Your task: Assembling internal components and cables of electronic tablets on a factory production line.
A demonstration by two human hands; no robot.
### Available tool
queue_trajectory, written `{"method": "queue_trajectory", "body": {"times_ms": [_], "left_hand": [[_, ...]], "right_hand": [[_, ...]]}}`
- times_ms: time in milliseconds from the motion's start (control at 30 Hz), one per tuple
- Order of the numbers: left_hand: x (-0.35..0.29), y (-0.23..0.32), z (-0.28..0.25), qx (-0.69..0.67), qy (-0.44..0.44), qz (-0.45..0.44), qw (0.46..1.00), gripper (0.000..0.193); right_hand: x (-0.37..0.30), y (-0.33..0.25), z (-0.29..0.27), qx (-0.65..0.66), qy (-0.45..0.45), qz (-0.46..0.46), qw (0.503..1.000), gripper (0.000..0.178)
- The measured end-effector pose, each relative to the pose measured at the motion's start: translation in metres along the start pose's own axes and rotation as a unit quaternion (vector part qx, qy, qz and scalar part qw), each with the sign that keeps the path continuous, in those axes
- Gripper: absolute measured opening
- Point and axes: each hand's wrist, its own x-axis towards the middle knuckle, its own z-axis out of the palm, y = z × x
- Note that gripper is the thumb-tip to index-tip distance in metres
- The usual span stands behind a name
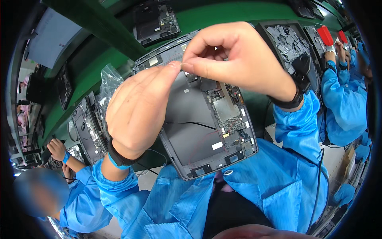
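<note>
Opened device casing, lying in front of me.
My left hand and right hand pinch shut, tips meeting above it; what's between I can't tell. Best stay light, steady, wrists clear of the exposed circuit board.

Opened dark-grey device, lying aslant, circuit board exposed, black wire across inside.
</note>
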Motion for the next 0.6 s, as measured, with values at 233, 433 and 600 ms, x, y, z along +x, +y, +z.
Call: {"method": "queue_trajectory", "body": {"times_ms": [233,433,600], "left_hand": [[0.025,-0.013,0.014,0.002,-0.029,-0.033,0.999,0.03],[0.031,-0.046,0.042,-0.044,-0.215,-0.128,0.967,0.019],[0.042,-0.053,0.047,-0.099,-0.244,-0.231,0.937,0.021]], "right_hand": [[0.019,0.011,-0.036,-0.25,0.032,-0.223,0.942,0.008],[0.024,0.05,-0.037,-0.451,0.076,-0.321,0.829,0.007],[0.031,0.056,-0.03,-0.518,0.058,-0.277,0.807,0.007]]}}
